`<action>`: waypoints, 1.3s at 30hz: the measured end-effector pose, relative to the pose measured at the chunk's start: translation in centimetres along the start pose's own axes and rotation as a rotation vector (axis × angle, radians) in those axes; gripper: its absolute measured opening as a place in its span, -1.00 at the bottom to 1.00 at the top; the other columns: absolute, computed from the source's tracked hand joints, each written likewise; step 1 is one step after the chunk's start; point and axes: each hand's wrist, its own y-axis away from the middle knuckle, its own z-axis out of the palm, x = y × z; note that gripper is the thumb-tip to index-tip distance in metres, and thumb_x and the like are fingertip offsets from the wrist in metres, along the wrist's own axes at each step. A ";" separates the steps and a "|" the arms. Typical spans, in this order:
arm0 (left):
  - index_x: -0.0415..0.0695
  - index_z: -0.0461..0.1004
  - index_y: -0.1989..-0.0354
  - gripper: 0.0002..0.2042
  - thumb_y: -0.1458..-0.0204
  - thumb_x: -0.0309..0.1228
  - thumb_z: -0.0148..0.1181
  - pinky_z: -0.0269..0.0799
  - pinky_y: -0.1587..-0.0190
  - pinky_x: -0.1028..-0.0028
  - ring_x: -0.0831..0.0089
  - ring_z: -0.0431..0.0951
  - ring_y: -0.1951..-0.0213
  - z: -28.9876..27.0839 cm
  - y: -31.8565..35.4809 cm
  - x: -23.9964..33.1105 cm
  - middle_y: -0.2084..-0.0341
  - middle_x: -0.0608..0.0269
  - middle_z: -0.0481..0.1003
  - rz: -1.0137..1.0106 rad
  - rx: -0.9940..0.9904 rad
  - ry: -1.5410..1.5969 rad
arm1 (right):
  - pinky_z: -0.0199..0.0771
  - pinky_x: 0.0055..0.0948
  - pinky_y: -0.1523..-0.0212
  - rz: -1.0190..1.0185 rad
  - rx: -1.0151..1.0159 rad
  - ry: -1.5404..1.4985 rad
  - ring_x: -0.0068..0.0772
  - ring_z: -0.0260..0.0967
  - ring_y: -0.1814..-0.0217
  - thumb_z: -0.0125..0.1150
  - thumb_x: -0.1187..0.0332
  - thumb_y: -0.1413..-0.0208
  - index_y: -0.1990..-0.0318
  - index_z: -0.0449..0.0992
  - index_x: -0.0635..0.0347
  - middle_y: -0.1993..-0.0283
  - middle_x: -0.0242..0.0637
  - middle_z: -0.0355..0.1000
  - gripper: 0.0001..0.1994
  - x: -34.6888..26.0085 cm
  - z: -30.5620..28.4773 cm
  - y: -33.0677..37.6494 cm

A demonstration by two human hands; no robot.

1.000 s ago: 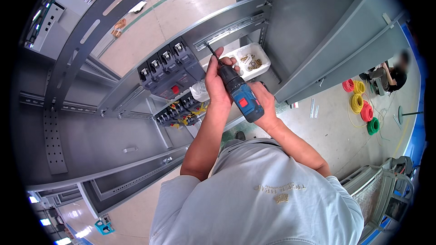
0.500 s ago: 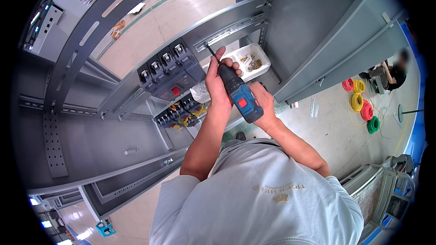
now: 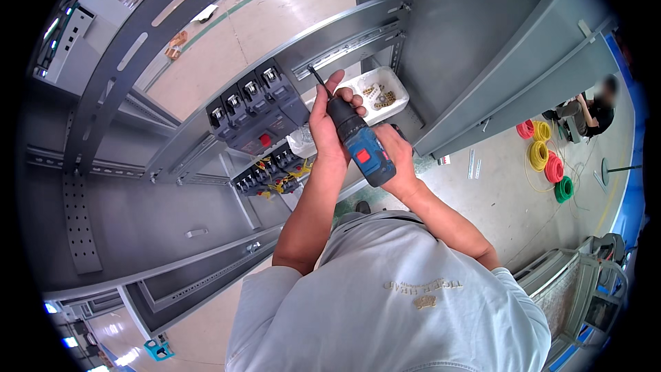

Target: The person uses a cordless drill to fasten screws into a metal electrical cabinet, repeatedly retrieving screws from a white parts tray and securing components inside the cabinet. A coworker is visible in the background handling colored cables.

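A blue and black cordless drill (image 3: 363, 148) with a long thin bit is held between my hands, its bit pointing away and to the left. My right hand (image 3: 397, 156) is closed round the handle, which is mostly hidden behind the drill body. My left hand (image 3: 327, 124) cups the black chuck, fingers curled round its front end and thumb side along the bit. The bit's tip lies close to the slotted metal rail (image 3: 337, 50); whether it touches cannot be told. Left of the hands sits a large dark circuit breaker (image 3: 265, 120) with a red button and several metal terminals.
A white tray (image 3: 399, 105) holding brass-coloured hardware stands behind the drill. Smaller breakers with yellow wires (image 3: 270, 178) sit below the big one. Grey cabinet frame (image 3: 200, 258) surrounds the work. Wire coils (image 3: 553, 168) lie on the floor at right, near a seated person (image 3: 600, 114).
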 end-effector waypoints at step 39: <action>-0.25 0.42 -0.03 -0.59 -0.42 -0.13 -0.18 0.55 0.13 0.32 0.27 0.59 0.22 2.3 -1.8 -5.2 0.35 0.18 0.50 -0.053 -0.009 -0.330 | 0.47 -0.26 0.24 0.102 0.134 0.011 -0.07 0.44 0.29 0.44 0.50 0.12 0.21 0.56 0.16 0.31 -0.21 0.45 -0.73 3.0 -3.9 0.6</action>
